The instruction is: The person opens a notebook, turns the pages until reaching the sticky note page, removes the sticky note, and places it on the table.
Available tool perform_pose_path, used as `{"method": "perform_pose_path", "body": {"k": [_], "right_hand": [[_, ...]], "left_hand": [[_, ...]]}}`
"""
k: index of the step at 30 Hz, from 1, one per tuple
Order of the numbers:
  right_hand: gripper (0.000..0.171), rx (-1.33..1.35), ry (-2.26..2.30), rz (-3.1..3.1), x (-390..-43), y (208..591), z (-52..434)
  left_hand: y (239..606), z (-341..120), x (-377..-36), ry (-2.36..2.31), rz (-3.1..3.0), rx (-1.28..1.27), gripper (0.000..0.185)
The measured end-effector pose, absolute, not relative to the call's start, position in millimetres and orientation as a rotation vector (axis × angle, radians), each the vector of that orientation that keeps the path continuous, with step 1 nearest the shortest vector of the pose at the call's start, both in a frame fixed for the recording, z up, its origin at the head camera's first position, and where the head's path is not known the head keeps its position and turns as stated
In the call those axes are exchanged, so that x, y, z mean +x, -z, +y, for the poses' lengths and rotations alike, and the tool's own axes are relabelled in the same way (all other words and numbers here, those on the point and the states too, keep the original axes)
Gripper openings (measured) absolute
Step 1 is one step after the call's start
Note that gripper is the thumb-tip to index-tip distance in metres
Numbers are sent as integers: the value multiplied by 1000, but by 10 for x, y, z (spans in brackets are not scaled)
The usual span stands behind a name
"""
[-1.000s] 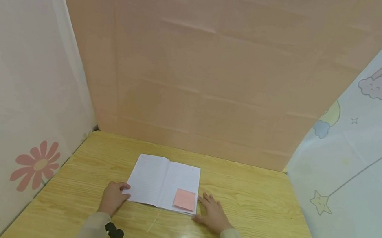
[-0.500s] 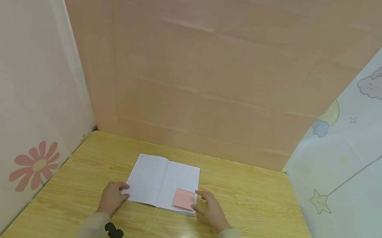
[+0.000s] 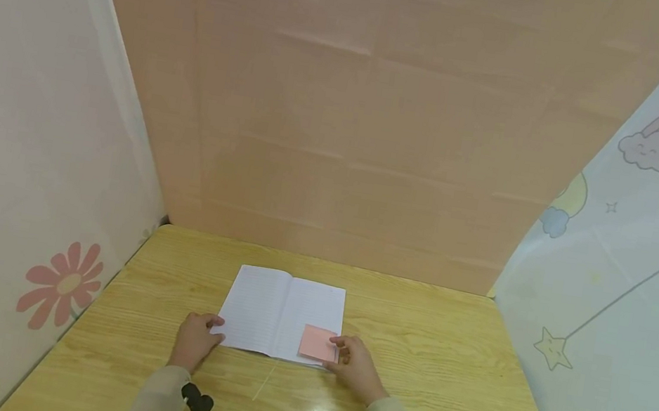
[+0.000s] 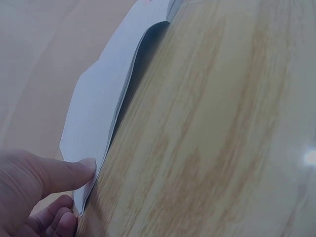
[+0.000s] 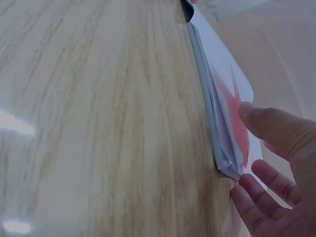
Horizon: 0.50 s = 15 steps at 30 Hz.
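A wooden counter [image 3: 440,364] with a pale grain fills the lower part of the head view, walled in at its far edge by a plain peach backdrop [image 3: 381,114] and at its left and right edges by light curtains, the left one [image 3: 24,153] printed with a pink flower, the right one [image 3: 639,230] with a rainbow, clouds and a star.

An open notebook [image 3: 263,306] lies flat near the middle of the counter, a little toward the near edge, its lined white pages facing up and its spine running from the far edge toward the near one. In the left wrist view the notebook [image 4: 103,98] shows its left page edge lifting slightly off the wood; in the right wrist view the notebook [image 5: 217,118] shows its stacked page edges from the side.

A pink sticky note [image 3: 318,344] sits on the right page, in its near right corner. It appears in the right wrist view as a pink strip, the sticky note [image 5: 236,116], seen nearly edge on.

The left hand [image 3: 194,340] rests at the notebook's near left corner, thumb [image 4: 64,173] pressed onto the page edge and the other fingers curled beneath the corner, so it pinches the notebook there. The right hand [image 3: 353,365] lies at the near right corner, fingers loosely spread; its thumb [image 5: 271,126] touches the page by the sticky note, while the other fingers [image 5: 261,197] rest beside the notebook's corner.
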State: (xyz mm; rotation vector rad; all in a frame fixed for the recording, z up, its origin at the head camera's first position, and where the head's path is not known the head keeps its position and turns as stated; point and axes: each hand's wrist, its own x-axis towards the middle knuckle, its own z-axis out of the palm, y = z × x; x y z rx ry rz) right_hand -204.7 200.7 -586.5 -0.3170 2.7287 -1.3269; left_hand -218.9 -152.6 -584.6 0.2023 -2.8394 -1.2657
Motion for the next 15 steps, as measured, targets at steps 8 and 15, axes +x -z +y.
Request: {"method": "perform_pose_path", "body": {"k": [8, 15], "right_hand": [[46, -313, 1312, 2736, -2086, 5901, 2004], [37, -312, 1308, 2740, -2100, 5911, 2013]], "left_hand": [[5871, -1532, -2195, 1276, -2834, 194, 23], [5903, -1548, -2207, 1275, -2828, 196, 24]]}}
